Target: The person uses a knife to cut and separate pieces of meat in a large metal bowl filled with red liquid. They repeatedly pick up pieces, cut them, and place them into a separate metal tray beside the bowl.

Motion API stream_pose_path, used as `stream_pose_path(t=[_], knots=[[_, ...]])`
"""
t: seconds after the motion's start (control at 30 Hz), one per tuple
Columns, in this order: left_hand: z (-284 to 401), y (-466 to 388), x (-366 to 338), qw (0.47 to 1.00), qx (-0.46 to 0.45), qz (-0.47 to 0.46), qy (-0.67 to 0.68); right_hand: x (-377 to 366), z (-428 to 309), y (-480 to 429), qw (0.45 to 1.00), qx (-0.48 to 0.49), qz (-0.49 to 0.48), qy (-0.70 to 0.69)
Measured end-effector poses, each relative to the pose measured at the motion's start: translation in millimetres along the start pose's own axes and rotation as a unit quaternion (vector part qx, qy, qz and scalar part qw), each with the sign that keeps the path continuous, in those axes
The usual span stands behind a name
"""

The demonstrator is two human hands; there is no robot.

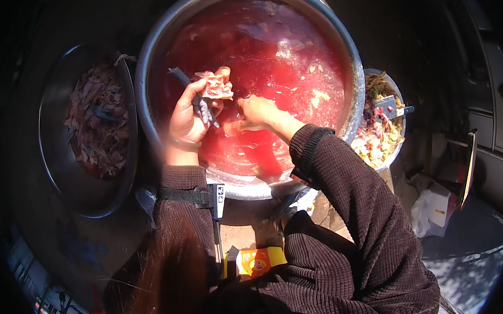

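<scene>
A large round metal basin (253, 191) holds red, bloody-looking water with pale bits floating in it. Above its left part, my left hand (191, 117) grips a piece of raw poultry (217, 86), pink and pale, together with a dark grey bird's foot (205, 110) whose toes hang below the fingers. My right hand (255, 113) is just right of it, partly under the red water at the fingertips; whether it holds anything is hidden.
To the left stands a metal bowl (49, 169) with raw meat pieces and grey feet. A bucket (400, 148) of vegetable scraps, a cleaver-like blade (385, 105) lying on it, is at right. A yellow and orange packet (258, 262) lies below the basin.
</scene>
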State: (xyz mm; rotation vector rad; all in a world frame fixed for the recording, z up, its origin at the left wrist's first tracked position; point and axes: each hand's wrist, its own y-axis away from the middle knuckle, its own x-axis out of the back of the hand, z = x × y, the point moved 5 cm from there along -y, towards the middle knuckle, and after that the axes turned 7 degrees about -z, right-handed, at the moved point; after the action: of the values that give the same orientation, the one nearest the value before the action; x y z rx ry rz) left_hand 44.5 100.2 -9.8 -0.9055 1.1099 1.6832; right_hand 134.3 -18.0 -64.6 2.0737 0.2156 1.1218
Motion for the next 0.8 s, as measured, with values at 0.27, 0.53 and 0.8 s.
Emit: stream_pose_path(t=[0.27,0.53,0.8], knots=[[11,10,-19,0.980,-0.055,-0.053,0.186,-41,-28,0,0.995,0.023,-0.054,0.078],[216,105,57,0.865,-0.242,0.347,-0.270,-4,43,47,0.704,0.029,-0.076,-0.706],[168,79,32,0.424,-0.182,0.366,-0.808,-1,58,65,0.821,-0.001,-0.070,-0.566]])
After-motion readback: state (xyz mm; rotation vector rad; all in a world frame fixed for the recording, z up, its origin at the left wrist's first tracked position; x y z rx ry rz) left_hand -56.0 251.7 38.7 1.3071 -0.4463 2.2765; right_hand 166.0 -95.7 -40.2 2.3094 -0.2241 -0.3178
